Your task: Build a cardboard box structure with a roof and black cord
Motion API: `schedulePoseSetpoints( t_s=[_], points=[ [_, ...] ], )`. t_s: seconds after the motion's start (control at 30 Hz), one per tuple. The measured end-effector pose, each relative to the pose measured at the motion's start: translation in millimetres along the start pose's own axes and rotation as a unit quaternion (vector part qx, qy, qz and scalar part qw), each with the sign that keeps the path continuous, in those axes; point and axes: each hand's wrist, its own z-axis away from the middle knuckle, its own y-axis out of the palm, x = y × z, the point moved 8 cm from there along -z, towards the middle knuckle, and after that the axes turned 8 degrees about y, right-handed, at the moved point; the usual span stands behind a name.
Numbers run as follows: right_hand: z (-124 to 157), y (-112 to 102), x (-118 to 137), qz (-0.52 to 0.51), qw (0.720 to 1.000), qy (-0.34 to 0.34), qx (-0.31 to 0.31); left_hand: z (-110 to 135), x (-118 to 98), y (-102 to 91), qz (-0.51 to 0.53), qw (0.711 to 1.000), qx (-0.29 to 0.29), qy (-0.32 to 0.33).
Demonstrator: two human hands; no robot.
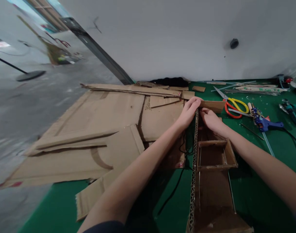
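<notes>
A long cardboard structure [213, 187] stands on the green table in front of me. It has a tall side wall [194, 161] with a corrugated edge, a small open box section [217, 140] and thin pale strings or rods along its length. Across its far end sits a cardboard end panel [214, 104]. My left hand [191, 111] is closed over the corner where this panel meets the side wall. Inside that corner, my right hand [212, 120] presses against the panel with bent fingers; its fingertips are partly hidden.
Large flattened cardboard sheets [109, 110] cover the left side of the green table [167, 194]. On the right lie scissors [235, 105], a blue glue gun [269, 124], pliers [292, 111] and a bundle of thin sticks [259, 89]. A white wall [177, 38] rises behind.
</notes>
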Motion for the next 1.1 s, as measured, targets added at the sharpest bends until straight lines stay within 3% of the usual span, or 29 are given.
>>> schedulePoseSetpoints(
  t_s=[0.5, 0.8, 1.1],
  points=[
    [-0.1, 1.9, 1.5, -0.016, 1.000, -0.007, -0.008, 2.9, -6.8, -4.0, -0.076, 0.995, -0.042, 0.043],
    [-4.3, 0.3, -1.8, -0.034, 0.999, -0.007, -0.014, 5.6, -3.5, -6.6, -0.075, 0.994, -0.076, 0.030],
    [-1.0, -1.1, -0.7, -0.051, 0.998, 0.003, -0.027, 7.0, -5.7, -7.5, -0.064, 0.991, -0.097, 0.066]
  ],
)
